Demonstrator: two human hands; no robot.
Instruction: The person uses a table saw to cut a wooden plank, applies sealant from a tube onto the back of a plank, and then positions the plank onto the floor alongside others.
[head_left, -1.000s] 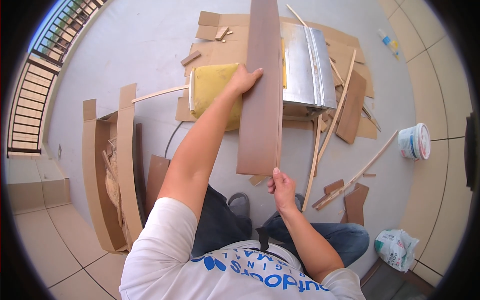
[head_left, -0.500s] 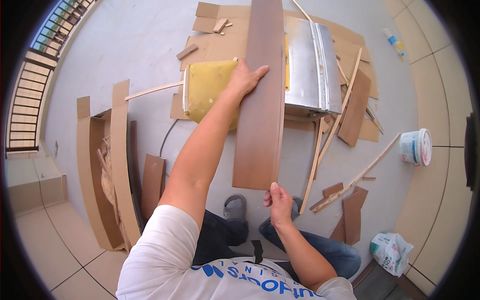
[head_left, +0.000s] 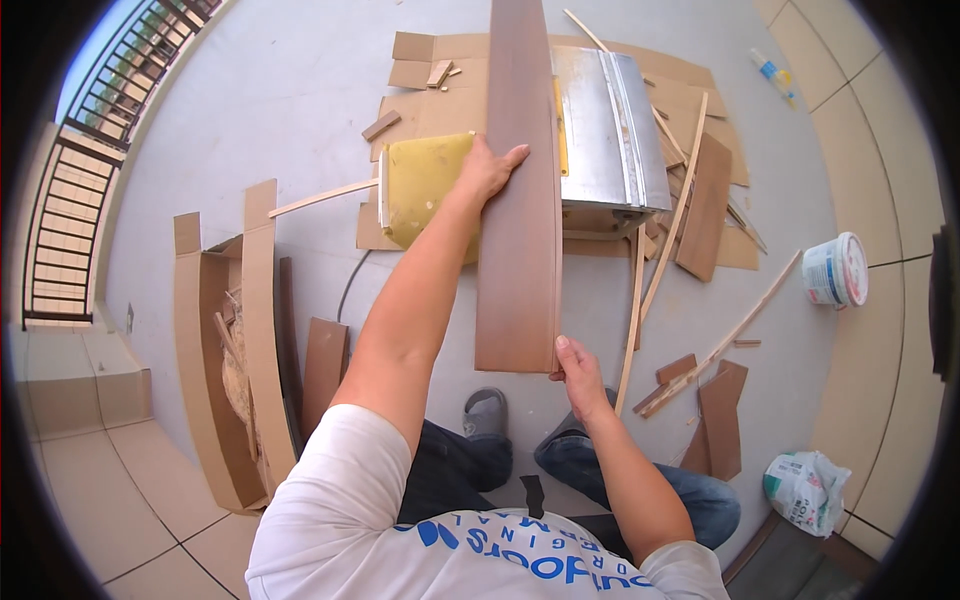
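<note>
A long brown plank (head_left: 520, 230) was held over a metal-topped machine (head_left: 597, 130), its left edge gripped by the left hand (head_left: 488, 170), its near right corner by the right hand (head_left: 582, 374). Scattered offcuts (head_left: 722, 412) suggested cutting partly done; no cut was visible in this plank.

A head-worn fisheye looks steeply down at the grey floor (head_left: 290, 110)

Grey floor (head_left: 280, 130) partly covered by flattened cardboard (head_left: 460, 108); long open carton (head_left: 262, 340) set at left, brown offcuts (head_left: 722, 405) strewn at lower right, bucket (head_left: 826, 275) placed at right, bottle (head_left: 773, 78) laid beyond.
</note>
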